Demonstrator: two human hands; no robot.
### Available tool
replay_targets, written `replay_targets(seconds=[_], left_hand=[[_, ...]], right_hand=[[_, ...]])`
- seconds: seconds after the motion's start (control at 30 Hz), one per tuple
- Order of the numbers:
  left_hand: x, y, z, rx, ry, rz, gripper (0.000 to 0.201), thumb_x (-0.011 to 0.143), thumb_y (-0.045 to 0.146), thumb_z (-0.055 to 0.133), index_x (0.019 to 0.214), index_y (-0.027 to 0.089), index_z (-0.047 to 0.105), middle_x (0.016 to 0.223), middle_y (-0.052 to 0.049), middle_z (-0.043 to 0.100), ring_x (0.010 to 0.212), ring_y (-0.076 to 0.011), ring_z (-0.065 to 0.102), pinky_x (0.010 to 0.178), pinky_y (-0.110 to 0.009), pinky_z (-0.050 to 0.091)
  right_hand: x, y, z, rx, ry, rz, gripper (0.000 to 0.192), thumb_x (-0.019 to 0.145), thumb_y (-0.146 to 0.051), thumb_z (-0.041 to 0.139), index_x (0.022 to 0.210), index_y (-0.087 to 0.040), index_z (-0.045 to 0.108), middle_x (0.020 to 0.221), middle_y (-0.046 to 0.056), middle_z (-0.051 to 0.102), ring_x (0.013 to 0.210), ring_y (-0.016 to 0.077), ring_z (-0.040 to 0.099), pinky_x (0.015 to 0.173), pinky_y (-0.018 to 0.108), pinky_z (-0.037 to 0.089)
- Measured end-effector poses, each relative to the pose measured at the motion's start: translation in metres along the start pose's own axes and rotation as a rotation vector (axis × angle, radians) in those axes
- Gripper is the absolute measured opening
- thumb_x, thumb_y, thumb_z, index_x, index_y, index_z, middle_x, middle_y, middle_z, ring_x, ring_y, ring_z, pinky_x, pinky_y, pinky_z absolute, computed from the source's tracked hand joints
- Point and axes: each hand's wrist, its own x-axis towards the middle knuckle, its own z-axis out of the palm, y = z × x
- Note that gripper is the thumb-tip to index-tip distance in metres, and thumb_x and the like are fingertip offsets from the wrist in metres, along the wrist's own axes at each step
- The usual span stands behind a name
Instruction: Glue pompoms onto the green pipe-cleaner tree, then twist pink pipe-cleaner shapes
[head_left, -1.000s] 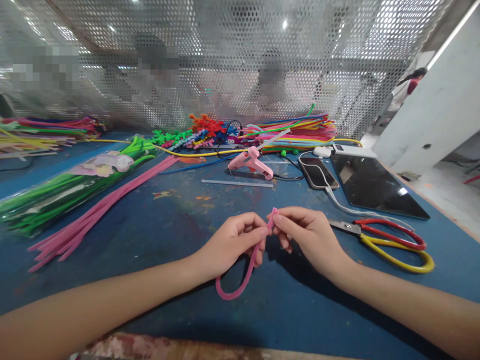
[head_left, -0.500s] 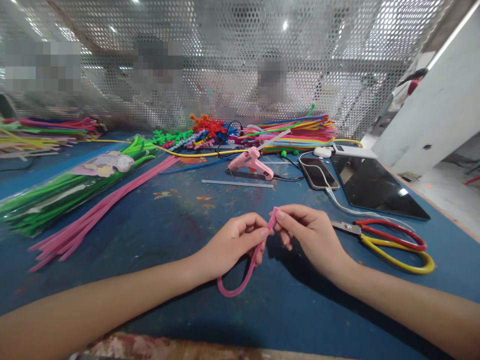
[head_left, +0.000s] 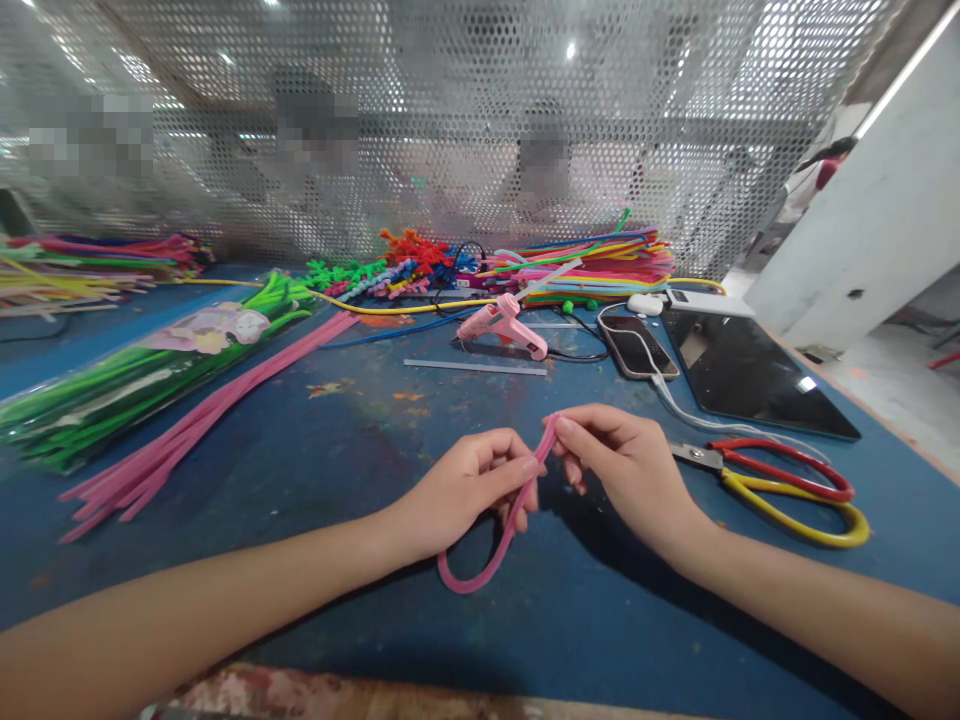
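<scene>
A pink pipe cleaner (head_left: 491, 562) is bent into a loop that hangs down onto the blue table (head_left: 337, 450). My left hand (head_left: 465, 485) pinches it between thumb and forefinger just below its doubled top end. My right hand (head_left: 622, 465) pinches that top end from the right, fingertips almost touching those of the left. Both hands hover just above the table near its front middle.
Red and yellow scissors (head_left: 780, 485) lie right of my right hand. A tablet (head_left: 742, 375), a phone (head_left: 637, 347) on a white cable and a pink glue gun (head_left: 501, 325) lie farther back. Loose pink pipe cleaners (head_left: 195, 425) and a green pack (head_left: 127, 385) lie left. A perforated metal screen (head_left: 480, 120) stands behind.
Both hands have shifted slightly to the right with the pipe cleaner, and its top end now stands a little higher between the fingertips.
</scene>
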Motion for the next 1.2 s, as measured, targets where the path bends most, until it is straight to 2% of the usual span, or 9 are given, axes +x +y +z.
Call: replay_targets(seconds=[0.33,0.57,0.77,0.9,0.97,1.03,1.1,1.2], left_hand=[[-0.002,0.001,0.000,0.061,0.022,0.009,0.026,0.083,0.039,0.056,0.074,0.016,0.047,0.058,0.004,0.053,0.047,-0.0067,0.049,0.047,-0.019,0.039],[-0.002,0.001,-0.001,0.099,0.012,0.024,0.026,0.085,0.039,0.054,0.074,0.016,0.047,0.056,0.005,0.050,0.046,-0.0060,0.046,0.047,-0.018,0.037],[-0.001,0.000,-0.001,0.106,0.002,0.034,0.026,0.086,0.039,0.053,0.075,0.017,0.047,0.055,0.006,0.048,0.046,-0.0059,0.043,0.047,-0.018,0.035],[-0.002,0.001,-0.001,0.130,0.011,0.021,0.023,0.087,0.038,0.052,0.080,0.016,0.049,0.060,0.005,0.049,0.050,-0.0067,0.046,0.050,-0.019,0.038],[-0.004,0.002,-0.001,0.188,-0.011,0.000,0.020,0.083,0.035,0.057,0.089,0.016,0.052,0.063,0.006,0.047,0.050,-0.0063,0.044,0.048,-0.018,0.036],[-0.006,0.003,-0.001,0.279,-0.035,-0.006,0.027,0.078,0.031,0.064,0.100,0.018,0.054,0.064,0.007,0.041,0.050,-0.0054,0.041,0.047,-0.017,0.033],[-0.007,0.004,-0.004,0.375,-0.030,0.022,0.035,0.079,0.029,0.064,0.111,0.019,0.052,0.066,0.008,0.038,0.051,-0.0052,0.039,0.048,-0.018,0.032],[-0.004,0.005,-0.014,0.537,0.053,0.125,0.038,0.085,0.029,0.054,0.121,0.021,0.046,0.067,0.008,0.039,0.052,-0.0060,0.039,0.051,-0.019,0.034]], right_hand=[[0.000,-0.001,0.001,0.021,-0.077,0.043,0.032,0.078,-0.046,0.060,0.072,-0.016,0.066,0.051,-0.002,0.055,0.042,0.0076,0.047,0.043,0.021,0.042],[-0.001,0.001,0.000,0.029,-0.085,0.040,0.031,0.079,-0.045,0.060,0.075,-0.015,0.069,0.051,-0.001,0.056,0.042,0.0073,0.047,0.042,0.021,0.042],[-0.002,0.000,0.001,0.059,-0.170,0.044,0.025,0.075,-0.041,0.065,0.080,-0.016,0.068,0.055,-0.002,0.058,0.045,0.0074,0.049,0.044,0.021,0.041],[0.000,0.000,-0.002,0.002,-0.085,0.017,0.027,0.075,-0.042,0.065,0.068,-0.016,0.063,0.054,-0.001,0.058,0.043,0.0073,0.048,0.043,0.021,0.040],[0.005,0.000,-0.007,-0.034,-0.023,-0.039,0.028,0.075,-0.041,0.065,0.064,-0.016,0.061,0.053,-0.001,0.057,0.044,0.0073,0.048,0.044,0.021,0.039],[0.012,-0.001,-0.014,-0.064,0.044,-0.099,0.028,0.075,-0.041,0.066,0.062,-0.016,0.061,0.052,-0.002,0.056,0.045,0.0069,0.047,0.045,0.020,0.038],[0.019,-0.001,-0.022,-0.067,0.090,-0.136,0.028,0.074,-0.040,0.067,0.062,-0.016,0.061,0.051,-0.002,0.054,0.046,0.0062,0.045,0.044,0.019,0.035],[0.025,0.002,-0.033,-0.062,0.108,-0.109,0.028,0.073,-0.041,0.068,0.063,-0.016,0.061,0.051,-0.003,0.053,0.046,0.0059,0.043,0.044,0.019,0.033]])
